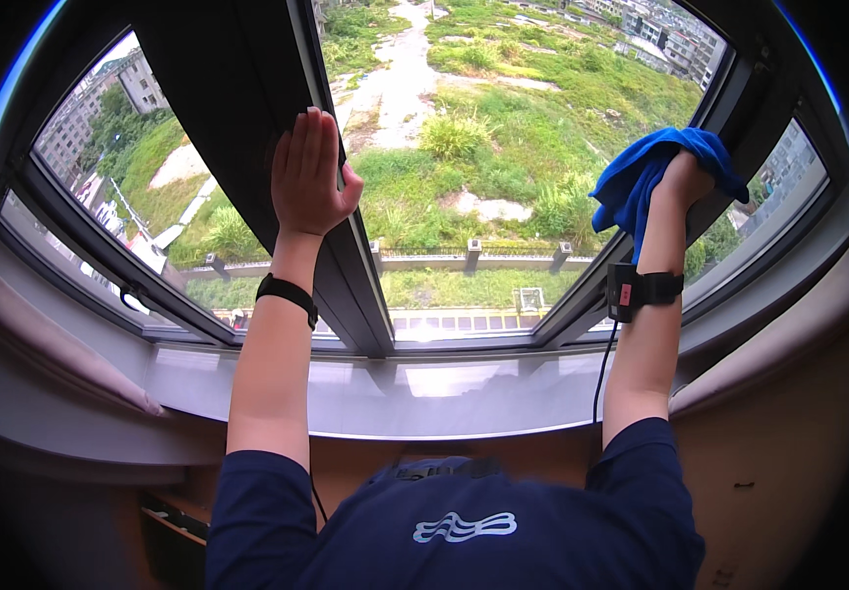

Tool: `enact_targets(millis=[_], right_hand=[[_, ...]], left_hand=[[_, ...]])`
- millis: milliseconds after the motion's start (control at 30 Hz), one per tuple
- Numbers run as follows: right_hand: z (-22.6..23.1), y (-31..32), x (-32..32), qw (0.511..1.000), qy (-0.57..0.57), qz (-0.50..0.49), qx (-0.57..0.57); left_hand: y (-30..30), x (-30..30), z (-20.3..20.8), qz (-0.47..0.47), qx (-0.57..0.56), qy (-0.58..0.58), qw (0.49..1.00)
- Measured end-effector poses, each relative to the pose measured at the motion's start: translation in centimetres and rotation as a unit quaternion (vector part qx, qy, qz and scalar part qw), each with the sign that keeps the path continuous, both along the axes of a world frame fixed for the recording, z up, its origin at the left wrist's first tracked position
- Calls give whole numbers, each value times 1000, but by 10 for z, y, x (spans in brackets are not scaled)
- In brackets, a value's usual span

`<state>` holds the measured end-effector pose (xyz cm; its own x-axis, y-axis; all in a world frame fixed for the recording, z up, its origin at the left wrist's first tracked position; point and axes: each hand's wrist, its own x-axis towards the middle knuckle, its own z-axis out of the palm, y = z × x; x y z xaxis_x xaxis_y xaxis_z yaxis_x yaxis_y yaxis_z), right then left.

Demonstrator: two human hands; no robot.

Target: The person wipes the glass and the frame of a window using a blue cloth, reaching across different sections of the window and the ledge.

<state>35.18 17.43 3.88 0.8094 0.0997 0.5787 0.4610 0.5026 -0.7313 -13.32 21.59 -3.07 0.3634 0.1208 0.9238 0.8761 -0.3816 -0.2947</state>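
The middle window pane (pixel 483 221) is the landmark here; to its left, on the broad dark post (pixel 218 88) that borders it, the left hand (pixel 311 175) lies flat and wide, fingers together, thumb a little apart, holding nothing; whether the palm presses firmly or only brushes the post is hard to tell from this angle; at the pane's right edge the right hand (pixel 688 182) is closed on a bunched blue cloth (pixel 636 182), its fingers mostly hidden by the folds; the cloth overlaps the right frame of the pane, one loose fold hanging over the pane's side and another jutting outward, away from it; with so much fabric free, a weak grip could let the cloth slip and drop toward the pale sill (pixel 365 398) below the pane; a loose fold could also catch on the frame's edge if dragged across it; the thin black cable (pixel 600 379), which hangs from the box (pixel 622 293) strapped at the right wrist, below the pane's lower right corner, might snag or tug at the strap if the arm reached further; a smooth post might also let the flat left palm slide under a hard lean.
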Motion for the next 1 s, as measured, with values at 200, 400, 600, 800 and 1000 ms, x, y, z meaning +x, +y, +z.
enact_targets(millis=[200, 400, 600, 800, 1000], right_hand=[[35, 21, -154, 909, -400, -114, 34], [24, 39, -328, 863, -364, 339, 85], [3, 51, -290, 839, -535, 99, 29], [-15, 35, -36, 861, -486, 57, -138], [8, -12, -45, 913, -333, -215, -97]], left_hand=[[-4, -4, -5, -9, -16, 12, 1000], [-3, -1, -7, -33, -6, -6, 999], [7, 6, -12, -49, 15, -4, 999], [-5, -6, -4, -30, 0, -11, 999], [-4, -4, -1, -42, -11, -8, 999]])
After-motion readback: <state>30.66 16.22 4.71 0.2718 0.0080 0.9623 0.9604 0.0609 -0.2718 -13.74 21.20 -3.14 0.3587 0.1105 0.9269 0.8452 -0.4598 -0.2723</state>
